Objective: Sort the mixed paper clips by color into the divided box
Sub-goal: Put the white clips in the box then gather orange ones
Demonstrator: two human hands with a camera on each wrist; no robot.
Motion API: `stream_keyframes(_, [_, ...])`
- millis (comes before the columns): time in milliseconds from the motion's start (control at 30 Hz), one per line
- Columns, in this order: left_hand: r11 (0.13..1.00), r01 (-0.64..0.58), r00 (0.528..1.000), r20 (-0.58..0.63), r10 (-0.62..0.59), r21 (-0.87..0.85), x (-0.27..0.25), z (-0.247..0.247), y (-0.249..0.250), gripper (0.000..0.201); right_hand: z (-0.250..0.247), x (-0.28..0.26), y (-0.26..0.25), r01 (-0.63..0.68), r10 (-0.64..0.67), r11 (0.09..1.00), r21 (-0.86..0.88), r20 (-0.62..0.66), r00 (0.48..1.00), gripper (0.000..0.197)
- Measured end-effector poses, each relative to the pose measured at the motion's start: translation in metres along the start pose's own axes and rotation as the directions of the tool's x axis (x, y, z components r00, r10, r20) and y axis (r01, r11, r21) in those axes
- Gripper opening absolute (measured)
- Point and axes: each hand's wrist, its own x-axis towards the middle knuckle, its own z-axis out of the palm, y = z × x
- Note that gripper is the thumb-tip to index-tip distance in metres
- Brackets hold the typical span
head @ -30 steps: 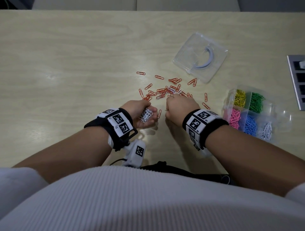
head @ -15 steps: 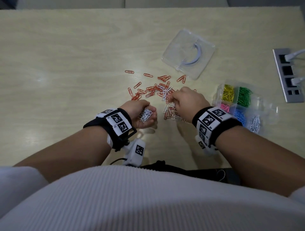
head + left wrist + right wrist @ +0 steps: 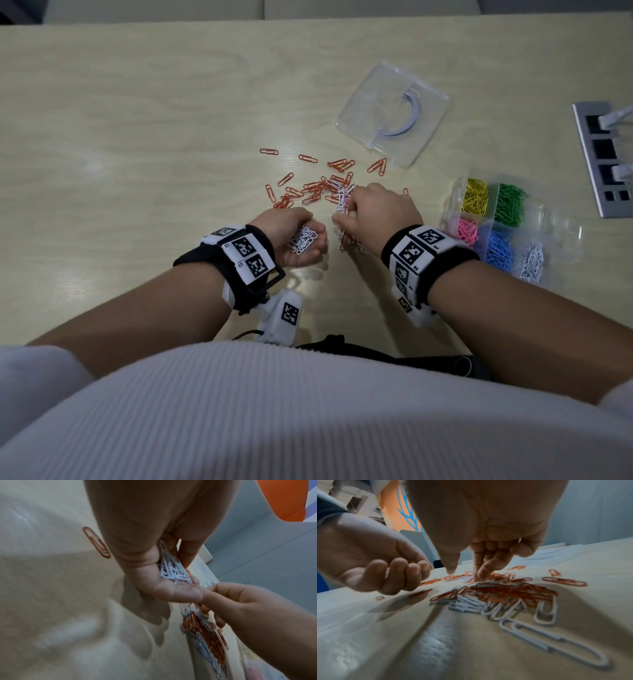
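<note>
1. The right hand (image 3: 380, 212) hides part of the pile (image 3: 322, 195); its fingertips (image 3: 481, 573) reach down among the orange and white clips – whether they pinch one, I cannot tell
2. The left hand (image 3: 294, 236) is cupped, fingers curled round a bunch of white clips (image 3: 303, 240)
3. The box (image 3: 548, 219) – at the right – holds yellow, green, pink, blue and white clips in separate compartments; its lid (image 3: 392, 113) lies beyond
</note>
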Motion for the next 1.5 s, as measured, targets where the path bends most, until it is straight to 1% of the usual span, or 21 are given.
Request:
stream_keyframes(33, [1.000,-0.004,1.000,-0.004,0.004,0.005,0.000,0.000,0.000,0.037,0.001,0.002,-0.002,-0.001,0.001,1.000,-0.019,0.004,1.000,0.039])
stream_keyframes(233, [1.000,-0.017,1.000,-0.023,0.017,-0.002,-0.001,-0.006,0.002,0.037,-0.004,0.008,-0.002,-0.022,0.023,0.999,-0.035,0.025,0.999,0.020])
stream_keyframes(300, [1.000,-0.014,1.000,-0.024,0.014,-0.004,0.000,-0.007,0.002,0.036,-0.008,0.007,-0.001,-0.003,0.002,0.999,0.037,0.029,1.000,0.016])
stream_keyframes(367, [1.000,-0.015,0.999,-0.031,0.015,-0.008,-0.001,-0.008,0.003,0.036,-0.012,0.005,-0.003,0.086,-0.094,0.988,0.132,0.057,0.994,0.010])
stream_keyframes(433, [1.000,-0.014,0.999,-0.035,0.014,-0.003,0.000,-0.008,0.003,0.036,-0.013,0.002,-0.005,0.155,-0.168,0.975,0.161,0.071,0.983,0.011])
stream_keyframes(533, [1.000,-0.010,0.999,-0.034,0.010,0.003,0.000,-0.009,0.002,0.038,-0.010,0.007,-0.001,0.104,-0.110,0.977,0.188,0.021,0.994,0.019])
stream_keyframes(600, [1.000,-0.009,0.999,-0.031,0.009,-0.003,0.000,-0.010,0.002,0.039,-0.007,0.010,0.002,0.104,-0.102,0.984,0.142,-0.025,0.995,0.022])
stream_keyframes(700, [1.000,-0.008,1.000,-0.029,0.007,-0.013,0.000,-0.011,0.001,0.039,-0.002,0.014,0.002,0.196,-0.196,0.981,0.016,-0.010,0.981,0.028])
stream_keyframes(800, [1.000,-0.014,0.999,-0.041,0.013,-0.016,0.000,-0.012,0.001,0.039,0.002,0.018,-0.002,0.240,-0.241,0.969,-0.057,-0.010,0.970,0.020])
stream_keyframes(900, [1.000,-0.012,0.999,-0.045,0.011,-0.010,0.000,-0.013,0.001,0.039,0.005,0.020,-0.006,0.239,-0.245,0.964,-0.117,-0.036,0.969,0.017])
stream_keyframes(967, [1.000,-0.009,0.999,-0.044,0.008,-0.013,0.000,-0.013,0.001,0.039,0.006,0.020,-0.006,0.223,-0.231,0.967,-0.120,-0.052,0.972,0.018])
stream_keyframes(1033, [1.000,-0.011,0.999,-0.044,0.010,-0.025,0.002,-0.013,0.001,0.039,0.001,0.017,-0.006,0.215,-0.219,0.975,-0.052,-0.062,0.974,0.016])
stream_keyframes(1100, [0.999,-0.019,0.999,-0.037,0.018,-0.037,0.003,-0.011,0.001,0.038,-0.006,0.012,-0.009,0.235,-0.227,0.965,0.118,-0.076,0.971,0.007])
stream_keyframes(1133, [0.999,-0.028,0.999,-0.035,0.027,-0.039,0.003,-0.010,0.001,0.037,-0.010,0.008,-0.012,0.265,-0.254,0.936,0.231,-0.075,0.964,0.003])
stream_keyframes(1167, [0.998,-0.044,0.998,-0.040,0.042,-0.041,0.004,-0.009,0.001,0.033,-0.013,0.005,-0.016,0.306,-0.297,0.895,0.325,-0.079,0.952,0.004])
stream_keyframes(1233, [0.996,-0.077,0.996,-0.043,0.075,-0.049,0.003,-0.005,0.002,0.026,-0.015,0.000,-0.025,0.371,-0.374,0.824,0.429,-0.081,0.924,0.003])
stream_keyframes(1267, [0.995,-0.085,0.996,-0.029,0.083,-0.058,0.002,-0.003,0.002,0.024,-0.014,-0.001,-0.026,0.376,-0.375,0.808,0.453,-0.097,0.922,0.005])
stream_keyframes(1333, [0.994,-0.066,0.998,0.010,0.067,-0.083,0.001,-0.001,0.003,0.028,-0.013,0.002,-0.020,0.290,-0.260,0.836,0.466,-0.131,0.957,0.013])
stream_keyframes(1367, [0.995,-0.045,0.999,0.021,0.047,-0.091,0.001,0.000,0.003,0.034,-0.013,0.004,-0.014,0.213,-0.174,0.876,0.433,-0.128,0.976,0.015])
stream_keyframes(1433, [0.995,-0.017,1.000,0.014,0.019,-0.098,0.002,-0.002,0.003,0.041,-0.010,0.009,-0.001,0.061,-0.050,0.968,0.245,-0.053,0.997,0.014])
stream_keyframes(1500, [0.996,-0.005,1.000,0.003,0.005,-0.089,0.002,-0.004,0.002,0.041,-0.006,0.009,0.006,0.025,-0.027,0.999,0.041,0.044,0.999,0.016])
